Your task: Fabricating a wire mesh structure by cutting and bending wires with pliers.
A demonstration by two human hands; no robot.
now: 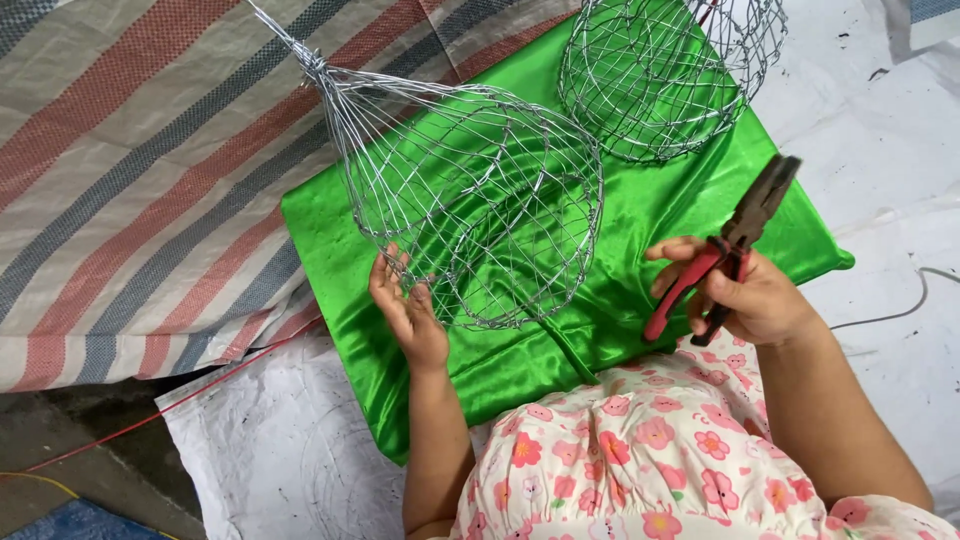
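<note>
Hands (410, 310) on wire frame (470, 200), pliers (725, 250)

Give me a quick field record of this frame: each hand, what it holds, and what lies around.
left hand: grips the rim of a wire basket frame, fingers hooked through the mesh
right hand: holds red-handled pliers, nose pointing up and away
under the frame: green satin cloth
second wire frame: on the cloth's far edge, untouched
ground cover: striped tarp at left, white sheet at right
</note>
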